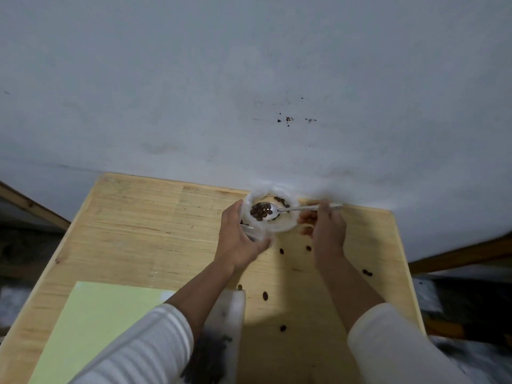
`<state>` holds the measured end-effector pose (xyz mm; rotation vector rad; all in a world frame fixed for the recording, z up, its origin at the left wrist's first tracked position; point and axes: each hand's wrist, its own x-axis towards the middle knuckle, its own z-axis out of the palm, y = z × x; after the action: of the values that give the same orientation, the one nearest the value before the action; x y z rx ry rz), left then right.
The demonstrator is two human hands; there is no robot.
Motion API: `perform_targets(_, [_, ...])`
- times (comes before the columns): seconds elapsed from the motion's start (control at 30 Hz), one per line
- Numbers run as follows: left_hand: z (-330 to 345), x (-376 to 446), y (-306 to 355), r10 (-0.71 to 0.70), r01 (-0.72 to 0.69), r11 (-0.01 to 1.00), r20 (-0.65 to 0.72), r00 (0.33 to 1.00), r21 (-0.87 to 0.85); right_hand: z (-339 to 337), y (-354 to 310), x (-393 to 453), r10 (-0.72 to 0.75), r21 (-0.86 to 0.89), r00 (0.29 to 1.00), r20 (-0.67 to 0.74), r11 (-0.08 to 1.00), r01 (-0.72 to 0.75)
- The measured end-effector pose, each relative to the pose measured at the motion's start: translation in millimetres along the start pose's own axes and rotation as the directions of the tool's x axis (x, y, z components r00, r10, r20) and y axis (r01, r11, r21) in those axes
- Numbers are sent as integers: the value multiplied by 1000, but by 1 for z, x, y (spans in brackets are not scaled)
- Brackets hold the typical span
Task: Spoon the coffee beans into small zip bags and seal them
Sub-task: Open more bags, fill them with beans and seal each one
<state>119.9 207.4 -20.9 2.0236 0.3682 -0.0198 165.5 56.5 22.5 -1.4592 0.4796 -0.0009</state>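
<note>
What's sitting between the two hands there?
In the head view, the open plastic bag sits between the left hand and right hand, with the spoon of coffee beans over its mouth.

Right hand (325, 230) pinching metal spoon (293, 209), bowl heaped with coffee beans (261, 211), over open plastic bag (279, 217). Left hand (239, 239) gripping small zip bag (253, 231) beside it. Loose beans (281, 251) scattered on wooden surface (138, 217). Green sheet (105, 322) near left.
</note>
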Motion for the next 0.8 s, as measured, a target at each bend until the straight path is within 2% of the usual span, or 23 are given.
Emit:
perform_targets(0.1, [-4, -5, 3, 35, -35, 999, -12, 999, 3, -4, -8, -18, -198, -159, 966, 166, 961, 225])
perform_targets(0.2, [-9, -7, 4, 88, -87, 995, -25, 996, 37, -12, -12, -26, -279, -280, 940, 197, 903, 326])
perform_targets(0.27, [-13, -9, 2, 103, -101, 994, -35, 994, 39, -20, -14, -32, -265, -343, 947, 183, 885, 314])
perform_targets(0.33, [-15, -11, 1, 110, -109, 993, -49, 993, 34, -30, -15, -41, -215, -336, 954, 210, 900, 277])
perform_targets(0.47, [-18, -14, -1, 139, -136, 990, -73, 988, 46, -51, -7, -53, 8, -468, 948, 319, 871, 150])
perform_targets(0.53, [-19, -16, -1, 156, -152, 987, -74, 985, 53, -62, 3, -56, 102, -481, 957, 273, 875, 44])
perform_targets(0.63, [-18, -22, -1, 171, -167, 984, -80, 982, 60, -79, 19, -54, 170, -345, 975, 141, 932, -113])
perform_targets(0.8, [-15, -31, 3, 177, -170, 983, -117, 977, 66, -110, 40, -30, 211, -176, 965, -158, 955, -237])
